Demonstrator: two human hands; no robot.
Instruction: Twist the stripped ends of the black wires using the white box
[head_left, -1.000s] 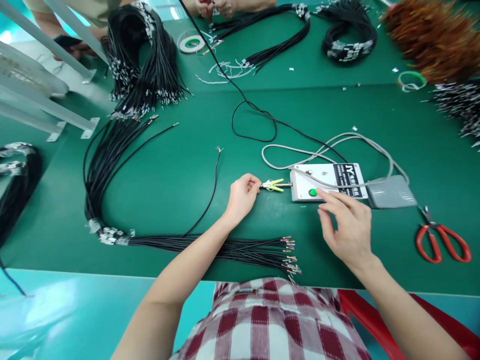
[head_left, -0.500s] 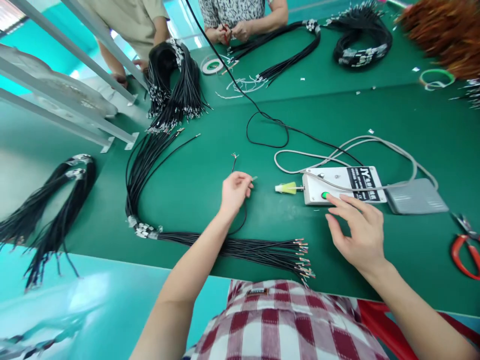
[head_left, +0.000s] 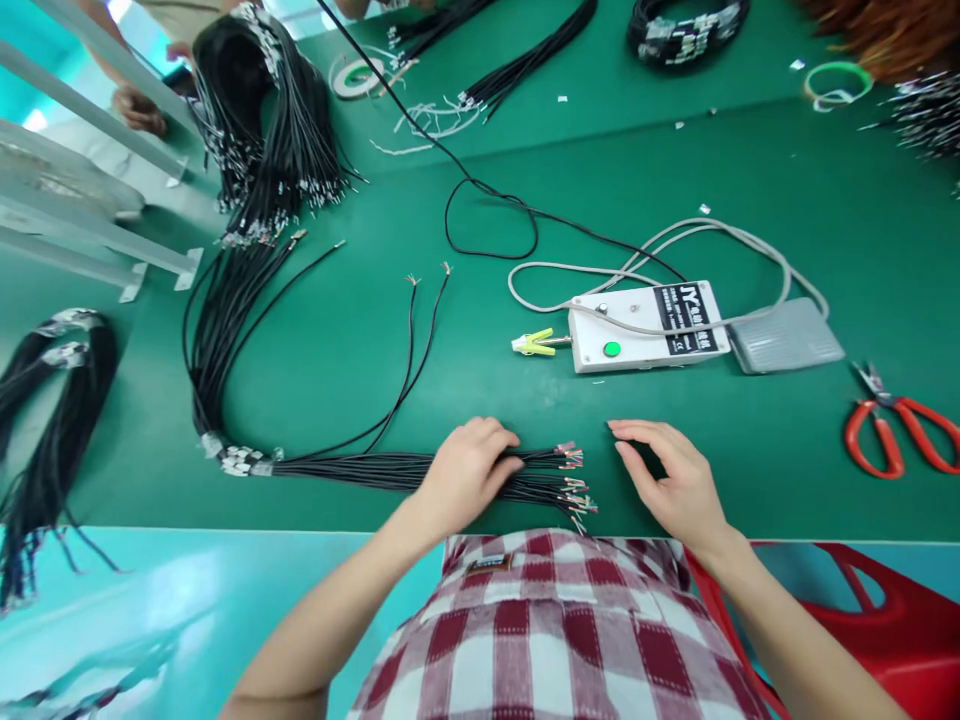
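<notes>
My left hand [head_left: 471, 472] rests on a bundle of black cables [head_left: 360, 468], its fingers curled around some of them close to the stripped ends. How many cables are in its grasp is hidden. Coloured wire cores [head_left: 576, 490] fan out from the bundle's right end. To the right of these ends, my right hand [head_left: 671, 480] hovers with thumb and fingers apart, holding nothing. Two separate cables [head_left: 411, 378] with splayed wire ends curve up from the bundle. Above my right hand lies a white box [head_left: 626, 350] with a green button and a yellow-and-white tip [head_left: 534, 344].
Red-handled pliers [head_left: 886, 420] lie at the right, near a grey pedal [head_left: 787, 335]. More black cable bundles [head_left: 277, 130] sit at the back left. A metal frame [head_left: 97, 215] stands at the left edge. Another person's hand [head_left: 139, 108] is behind it.
My left hand has let go of the single cable, which now lies beside another, and moved down onto the bundle. My right hand has left the green button and come down. The view has shifted.
</notes>
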